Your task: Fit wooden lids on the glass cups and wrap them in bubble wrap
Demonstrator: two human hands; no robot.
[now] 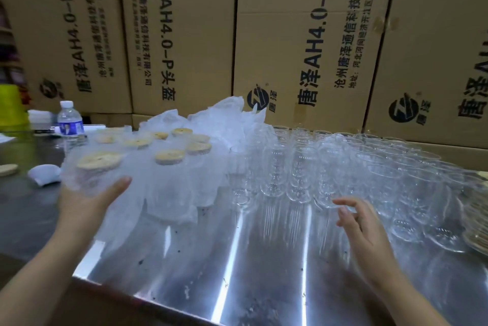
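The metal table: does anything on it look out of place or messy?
A single wooden lid lies alone at the far left, away from the lid stack at the far right. Dark specks dot the table near its front edge. None of the glass cups looks tipped or broken.

Wrapped cup (97,169) hides fingers of the left hand (85,204); the edge crops stacked lids (477,222).

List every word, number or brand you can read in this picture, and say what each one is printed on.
"唐泽AH4.0-P头盔": large, turned sideways, on the cardboard boxes.
"沧州唐泽通信科技有限公司": smaller line beside it, on the same boxes.
"唐泽": next to the round logo on the boxes.
"地址": starts a small line on the boxes; the rest is too blurred to be sure of.
Water bottle label: too blurred to read.
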